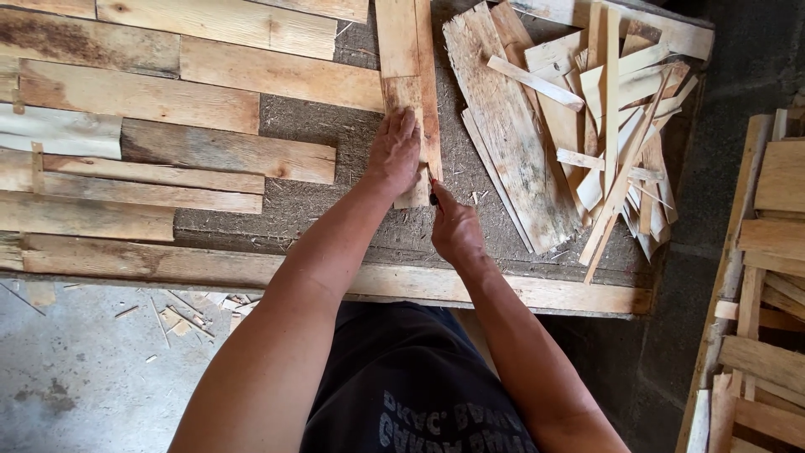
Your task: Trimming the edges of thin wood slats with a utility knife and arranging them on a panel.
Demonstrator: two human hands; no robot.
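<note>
My left hand [394, 151] lies flat on a short pale wooden board [407, 101] that rests on a longer plank [411, 42] running away from me on the workbench. My right hand [455, 228] is closed around a small dark tool, perhaps a pencil or marker [433, 199], whose tip touches the near right edge of the short board. Most of the tool is hidden inside the fist.
Several planks [193, 151] lie side by side on the left of the fibrous bench top [335, 126]. A heap of thin wood strips and offcuts [604, 126] sits at the right. More boards [771, 294] are stacked beyond the bench's right edge. Chips litter the concrete floor [84, 369].
</note>
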